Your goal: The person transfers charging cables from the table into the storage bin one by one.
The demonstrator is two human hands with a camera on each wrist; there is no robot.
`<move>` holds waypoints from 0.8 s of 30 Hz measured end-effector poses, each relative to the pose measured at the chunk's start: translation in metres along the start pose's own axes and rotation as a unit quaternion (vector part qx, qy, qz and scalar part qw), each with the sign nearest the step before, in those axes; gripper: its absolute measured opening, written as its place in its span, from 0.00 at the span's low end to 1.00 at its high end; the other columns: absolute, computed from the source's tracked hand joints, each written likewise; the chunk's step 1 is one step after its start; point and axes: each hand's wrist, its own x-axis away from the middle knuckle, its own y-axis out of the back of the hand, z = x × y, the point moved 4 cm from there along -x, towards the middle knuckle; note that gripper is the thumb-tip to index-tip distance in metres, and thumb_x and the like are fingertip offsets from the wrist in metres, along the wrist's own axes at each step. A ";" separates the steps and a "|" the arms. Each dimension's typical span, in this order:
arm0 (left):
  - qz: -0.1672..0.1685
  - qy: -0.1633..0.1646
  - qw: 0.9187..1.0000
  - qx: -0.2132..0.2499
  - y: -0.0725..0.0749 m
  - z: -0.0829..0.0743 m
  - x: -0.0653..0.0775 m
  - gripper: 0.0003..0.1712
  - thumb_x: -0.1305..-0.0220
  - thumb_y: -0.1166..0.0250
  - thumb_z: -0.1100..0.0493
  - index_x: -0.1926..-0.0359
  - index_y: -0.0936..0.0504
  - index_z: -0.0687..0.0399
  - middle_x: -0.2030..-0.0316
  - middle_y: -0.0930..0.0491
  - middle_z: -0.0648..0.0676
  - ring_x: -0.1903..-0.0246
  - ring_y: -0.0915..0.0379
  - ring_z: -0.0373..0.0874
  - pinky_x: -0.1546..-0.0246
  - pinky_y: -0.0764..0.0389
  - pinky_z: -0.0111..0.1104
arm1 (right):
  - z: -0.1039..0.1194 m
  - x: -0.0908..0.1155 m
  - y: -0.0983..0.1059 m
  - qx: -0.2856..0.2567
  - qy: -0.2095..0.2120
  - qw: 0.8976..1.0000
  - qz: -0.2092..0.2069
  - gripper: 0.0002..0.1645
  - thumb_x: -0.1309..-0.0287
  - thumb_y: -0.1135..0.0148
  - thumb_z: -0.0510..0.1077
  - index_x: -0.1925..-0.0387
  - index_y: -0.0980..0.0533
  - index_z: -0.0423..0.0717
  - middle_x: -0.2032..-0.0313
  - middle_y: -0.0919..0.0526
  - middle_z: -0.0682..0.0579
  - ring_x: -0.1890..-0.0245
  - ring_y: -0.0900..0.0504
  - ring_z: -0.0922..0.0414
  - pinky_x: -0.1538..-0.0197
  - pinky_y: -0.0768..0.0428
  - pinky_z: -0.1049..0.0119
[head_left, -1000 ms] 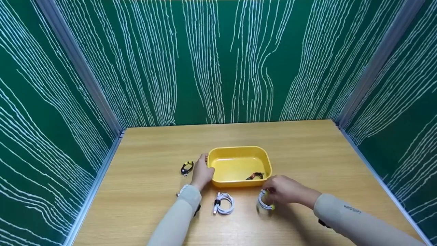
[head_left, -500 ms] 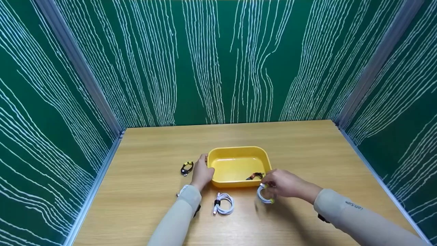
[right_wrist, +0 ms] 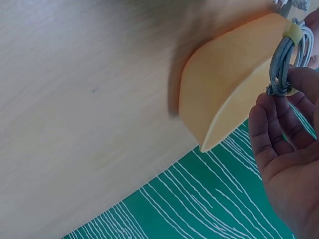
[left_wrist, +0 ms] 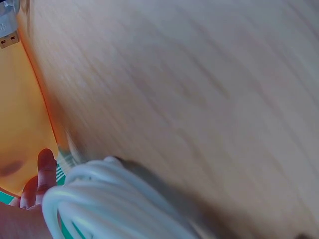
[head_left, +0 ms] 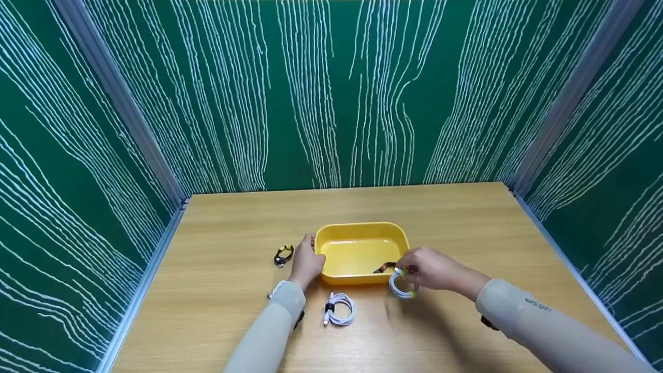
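Note:
My left hand (head_left: 308,263) grips the left wall of a yellow plastic bin (head_left: 347,255), its thumb over the rim. Near the bin's front right corner, my right hand (head_left: 434,268) pinches a coiled white USB cable (head_left: 395,288) with yellow ties. In the right wrist view that cable (right_wrist: 283,57) hangs between thumb and fingertips, against the bin's wall (right_wrist: 219,74). Inside the bin lies a dark cable bundle (head_left: 383,267) with an orange band, partly hidden by the right hand. A white cable coil (left_wrist: 114,199) fills the foreground of the left wrist view, close beside the left hand (left_wrist: 42,181).
A white cable coil (head_left: 343,310) with a black strap lies on the wooden table (head_left: 248,217) in front of the bin. Left of the bin is a black cable (head_left: 283,256) with yellow ties. Another white cable (head_left: 278,288) is mostly hidden under the left forearm. Green walls enclose the table.
My right hand has lifted the white cable up from the table and moved it slightly toward the bin's front right corner. The left hand and bin have stayed practically still.

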 end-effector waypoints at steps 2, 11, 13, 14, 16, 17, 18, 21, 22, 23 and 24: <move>-0.004 -0.002 1.000 -0.002 -0.006 0.014 -0.007 0.38 0.50 0.36 0.73 0.33 0.22 0.61 0.45 0.13 0.62 0.48 0.17 0.52 0.47 0.14 0.38 | -0.001 -0.002 0.003 0.000 -0.007 1.000 0.000 0.08 0.40 0.26 0.31 0.59 0.11 0.42 0.67 0.13 0.52 0.70 0.25 0.64 0.65 0.18 0.70; -0.009 -0.004 1.000 0.000 -0.008 0.019 -0.011 0.35 0.48 0.38 0.72 0.35 0.20 0.59 0.49 0.12 0.59 0.49 0.16 0.52 0.44 0.16 0.41 | -0.006 -0.010 0.009 0.008 0.008 1.000 -0.021 0.08 0.41 0.27 0.29 0.60 0.12 0.40 0.65 0.11 0.48 0.68 0.21 0.61 0.63 0.13 0.68; -0.010 -0.009 1.000 0.003 -0.008 0.017 -0.009 0.35 0.49 0.38 0.72 0.36 0.20 0.59 0.49 0.12 0.60 0.49 0.16 0.52 0.45 0.16 0.41 | -0.007 -0.010 0.011 0.004 0.000 1.000 -0.021 0.09 0.42 0.27 0.29 0.59 0.12 0.40 0.65 0.11 0.48 0.67 0.21 0.62 0.62 0.13 0.68; -0.011 -0.013 1.000 0.004 -0.007 0.016 -0.008 0.35 0.49 0.37 0.72 0.36 0.20 0.59 0.49 0.12 0.60 0.50 0.16 0.52 0.46 0.15 0.41 | -0.007 -0.011 0.011 0.003 -0.003 1.000 -0.022 0.09 0.42 0.28 0.29 0.60 0.12 0.40 0.65 0.11 0.49 0.67 0.22 0.62 0.62 0.13 0.68; -0.012 -0.022 1.000 0.001 -0.005 0.013 -0.006 0.35 0.50 0.37 0.73 0.36 0.21 0.61 0.50 0.12 0.62 0.51 0.16 0.53 0.48 0.14 0.41 | -0.007 -0.012 0.012 0.002 -0.010 1.000 -0.022 0.09 0.41 0.28 0.29 0.59 0.12 0.40 0.64 0.11 0.48 0.67 0.21 0.61 0.62 0.13 0.68; -0.011 -0.025 1.000 0.003 -0.003 0.010 -0.005 0.35 0.50 0.36 0.73 0.36 0.21 0.63 0.50 0.13 0.63 0.51 0.16 0.54 0.48 0.14 0.42 | -0.007 -0.012 0.013 0.001 -0.014 1.000 -0.022 0.09 0.41 0.28 0.29 0.59 0.11 0.40 0.64 0.11 0.48 0.67 0.21 0.61 0.62 0.12 0.68; -0.015 -0.021 1.000 0.003 -0.003 0.009 -0.004 0.36 0.51 0.36 0.73 0.36 0.21 0.63 0.50 0.13 0.63 0.51 0.16 0.54 0.48 0.14 0.42 | -0.008 -0.012 0.013 0.001 -0.018 1.000 -0.022 0.10 0.41 0.28 0.29 0.58 0.11 0.40 0.64 0.11 0.48 0.67 0.21 0.61 0.61 0.12 0.67; -0.013 -0.022 1.000 0.001 0.002 -0.002 0.001 0.35 0.51 0.36 0.74 0.37 0.22 0.67 0.49 0.13 0.66 0.51 0.16 0.57 0.47 0.13 0.44 | -0.010 -0.014 0.013 0.000 -0.026 0.999 -0.027 0.11 0.41 0.28 0.29 0.56 0.11 0.39 0.62 0.10 0.47 0.66 0.20 0.60 0.60 0.11 0.66; -0.014 -0.025 1.000 -0.003 0.001 -0.002 0.001 0.35 0.50 0.37 0.74 0.37 0.22 0.68 0.49 0.14 0.67 0.51 0.16 0.57 0.48 0.13 0.43 | -0.011 -0.014 0.014 0.000 -0.029 0.999 -0.030 0.11 0.41 0.28 0.29 0.56 0.11 0.38 0.62 0.10 0.47 0.66 0.19 0.60 0.60 0.10 0.65; -0.011 -0.022 1.000 0.001 0.004 -0.007 0.004 0.35 0.50 0.37 0.74 0.37 0.23 0.68 0.48 0.14 0.67 0.50 0.16 0.57 0.46 0.13 0.44 | -0.012 -0.015 0.014 -0.001 -0.033 0.999 -0.033 0.12 0.41 0.28 0.29 0.55 0.11 0.38 0.62 0.10 0.46 0.66 0.19 0.59 0.60 0.10 0.64; -0.011 -0.020 1.000 0.001 0.005 -0.010 0.005 0.35 0.50 0.37 0.74 0.36 0.23 0.69 0.48 0.14 0.68 0.49 0.16 0.58 0.45 0.13 0.45 | -0.013 -0.015 0.014 -0.002 -0.037 0.999 -0.036 0.12 0.41 0.27 0.29 0.55 0.11 0.38 0.62 0.10 0.46 0.66 0.19 0.59 0.59 0.09 0.64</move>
